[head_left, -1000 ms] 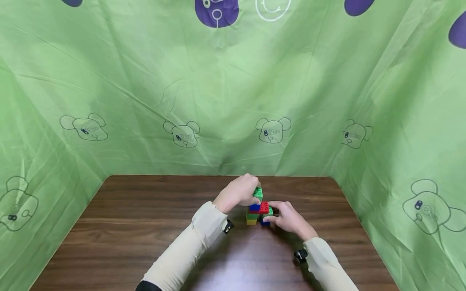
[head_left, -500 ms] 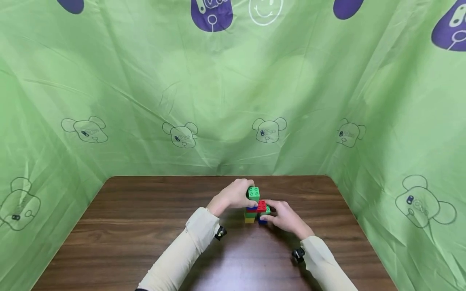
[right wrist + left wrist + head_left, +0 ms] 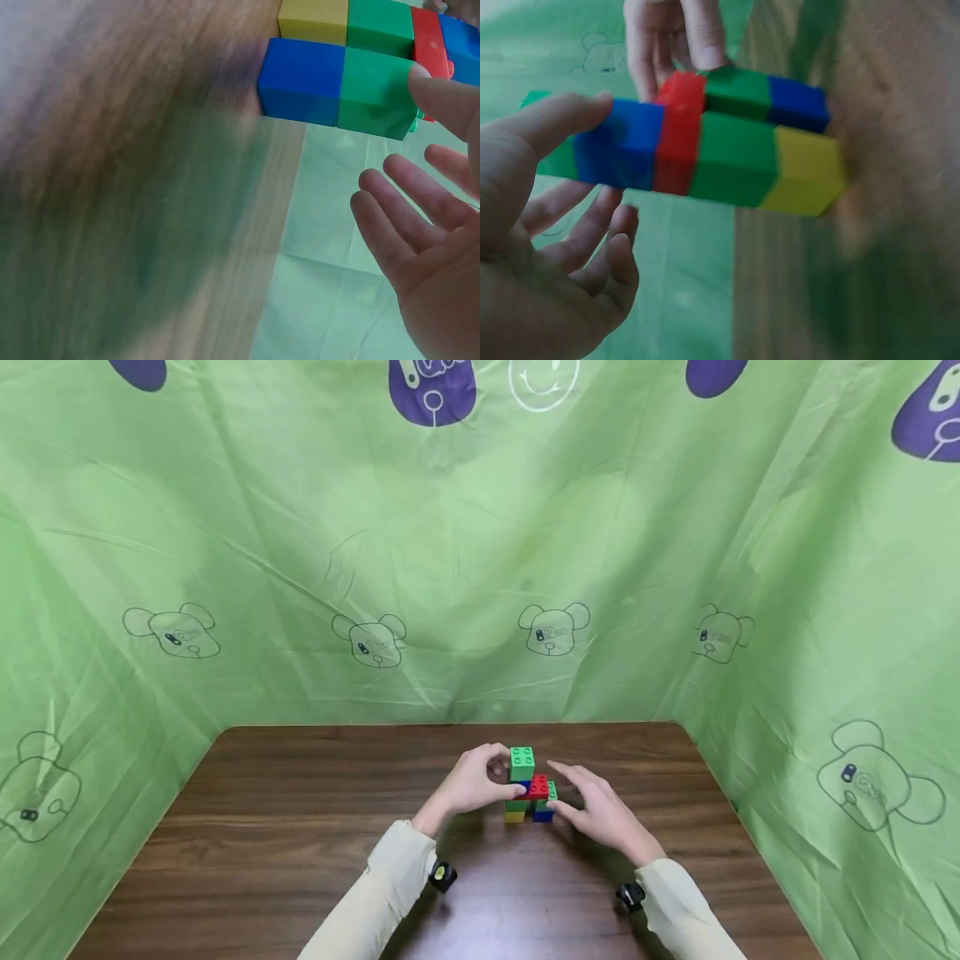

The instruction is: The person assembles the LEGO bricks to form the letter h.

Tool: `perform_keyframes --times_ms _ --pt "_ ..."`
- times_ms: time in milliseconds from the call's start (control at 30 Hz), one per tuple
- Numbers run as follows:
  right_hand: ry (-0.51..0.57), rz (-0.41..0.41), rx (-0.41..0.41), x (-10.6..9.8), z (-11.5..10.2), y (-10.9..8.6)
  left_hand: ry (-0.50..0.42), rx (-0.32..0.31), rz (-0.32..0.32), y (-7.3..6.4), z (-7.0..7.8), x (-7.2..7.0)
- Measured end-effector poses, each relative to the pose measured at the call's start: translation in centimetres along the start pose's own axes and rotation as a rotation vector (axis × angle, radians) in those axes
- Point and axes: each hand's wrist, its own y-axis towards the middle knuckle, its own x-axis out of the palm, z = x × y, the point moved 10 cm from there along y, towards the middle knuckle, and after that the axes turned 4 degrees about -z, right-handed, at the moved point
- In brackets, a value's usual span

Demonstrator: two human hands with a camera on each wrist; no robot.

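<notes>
A stack of toy building bricks stands on the table. Its left column rises from a yellow brick (image 3: 514, 817) through a green brick (image 3: 735, 161), a red brick (image 3: 538, 786) and a blue brick (image 3: 622, 146) to a green brick (image 3: 522, 765) on top. The red brick reaches across to a shorter column, green brick (image 3: 375, 90) over blue brick (image 3: 300, 81). My left hand (image 3: 471, 781) lays its thumb on the upper blue brick, its other fingers spread loosely behind. My right hand (image 3: 603, 814) has its thumb tip at the shorter column's green brick, fingers spread apart.
The brown wooden table (image 3: 285, 827) runs back to a green cloth backdrop (image 3: 450, 552) printed with bear faces, which also hangs along both sides. A small black camera (image 3: 443, 876) sits on the left wrist and another black device (image 3: 630, 896) on the right.
My left hand has loosened from the top bricks and drawn left and down, showing the green top brick fully. The right hand's fingers have spread and backed off rightward. The stack stays upright.
</notes>
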Motion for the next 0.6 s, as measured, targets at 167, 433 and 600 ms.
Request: perform_keyframes --times_ms 167,433,600 --pt "0.004 0.015 -0.02 0.3 0.1 -0.3 -0.057 -0.018 0.088 -1.2 -1.7 0.8" --pt "-0.13 0.143 -0.119 0.2 -0.5 -0.8 -0.135 -0.075 0.119 -2.2 -4.2 2.1" --pt "-0.138 0.169 -0.145 0.2 -0.6 -1.0 -0.152 -0.084 0.123 -2.4 -4.7 2.4"
